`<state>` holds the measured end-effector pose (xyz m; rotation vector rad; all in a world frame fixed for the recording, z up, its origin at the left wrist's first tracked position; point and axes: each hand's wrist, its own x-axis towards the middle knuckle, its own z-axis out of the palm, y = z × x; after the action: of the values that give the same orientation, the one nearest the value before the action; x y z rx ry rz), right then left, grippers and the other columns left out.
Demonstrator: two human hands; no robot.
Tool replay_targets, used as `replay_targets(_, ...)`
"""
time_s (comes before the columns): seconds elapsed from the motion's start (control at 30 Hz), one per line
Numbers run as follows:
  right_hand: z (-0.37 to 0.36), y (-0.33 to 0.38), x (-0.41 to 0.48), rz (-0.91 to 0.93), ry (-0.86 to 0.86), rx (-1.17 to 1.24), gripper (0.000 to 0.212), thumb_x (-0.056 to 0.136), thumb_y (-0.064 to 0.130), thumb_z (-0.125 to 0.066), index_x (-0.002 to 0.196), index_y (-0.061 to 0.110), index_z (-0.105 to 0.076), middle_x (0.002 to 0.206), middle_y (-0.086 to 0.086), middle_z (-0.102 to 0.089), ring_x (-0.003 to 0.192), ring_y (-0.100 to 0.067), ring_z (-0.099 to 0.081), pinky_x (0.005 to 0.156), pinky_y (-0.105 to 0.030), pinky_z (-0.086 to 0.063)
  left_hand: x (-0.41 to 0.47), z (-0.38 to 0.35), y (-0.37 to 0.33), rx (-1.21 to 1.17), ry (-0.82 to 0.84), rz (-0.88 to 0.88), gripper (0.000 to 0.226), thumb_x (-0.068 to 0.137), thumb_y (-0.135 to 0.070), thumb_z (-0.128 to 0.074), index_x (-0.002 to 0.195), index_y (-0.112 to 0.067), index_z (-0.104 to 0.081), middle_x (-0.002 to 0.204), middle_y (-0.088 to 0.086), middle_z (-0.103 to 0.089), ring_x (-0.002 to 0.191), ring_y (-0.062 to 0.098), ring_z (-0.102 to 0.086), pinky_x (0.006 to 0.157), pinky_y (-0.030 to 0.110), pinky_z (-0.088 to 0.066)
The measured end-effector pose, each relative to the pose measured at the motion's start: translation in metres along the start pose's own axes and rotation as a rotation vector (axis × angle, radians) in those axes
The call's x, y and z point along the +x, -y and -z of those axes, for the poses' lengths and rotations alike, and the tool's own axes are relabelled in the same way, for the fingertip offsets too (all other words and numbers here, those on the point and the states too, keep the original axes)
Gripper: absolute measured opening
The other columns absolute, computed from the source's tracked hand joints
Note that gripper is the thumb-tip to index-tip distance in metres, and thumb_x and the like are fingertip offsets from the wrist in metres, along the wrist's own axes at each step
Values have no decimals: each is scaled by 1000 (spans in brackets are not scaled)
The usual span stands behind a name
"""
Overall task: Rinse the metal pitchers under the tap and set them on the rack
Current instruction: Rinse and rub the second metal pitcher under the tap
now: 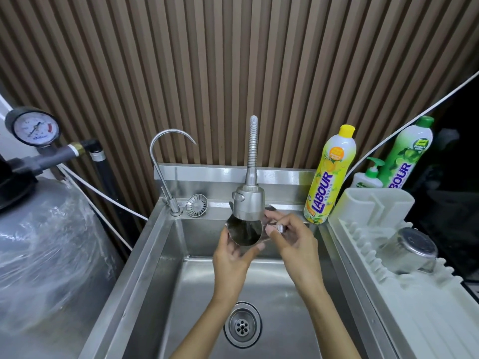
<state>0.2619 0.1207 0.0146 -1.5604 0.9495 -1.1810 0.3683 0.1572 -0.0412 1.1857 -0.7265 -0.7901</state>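
Hands both occupied: left hand is cupping the pitcher from 7 o'clock, fingers curled round its body; right hand is pinching its handle at 3 o'clock. Pitcher is sitting just under the tap head, at its 6 o'clock, over the sink. Step: rinsing, apparently; water flow cannot be made out. Next: carrying toward 4 o'clock and inverting on the rack, beside a second pitcher draining there.

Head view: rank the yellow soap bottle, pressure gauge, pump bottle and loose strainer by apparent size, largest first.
Largest first: yellow soap bottle, pressure gauge, pump bottle (partly hidden, so unsure), loose strainer.
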Motion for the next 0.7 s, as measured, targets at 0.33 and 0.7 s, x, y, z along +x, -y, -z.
replay_targets(0.33,-16,-41,-5,-459,105,609,13,89,7,-55,78,3,-50,83,-21,-62,74,-28,-64,69,-36,-59,-6,23,-23,606,-135,-291,82,49,-52,-72,126,-45,-43,103,-21,-44,103,9,-47,92,21,-39)
replay_targets(0.7,10,-7,-2,-185,-83,-426,26,79,21,-71,62,28,-52,84,-3,-72,82,-22,-67,78,-35,-53,-12,5,2,338,43,98,39,66,-23,-83,100,-21,-63,99,4,-70,89,8,-66,69,6,-46)
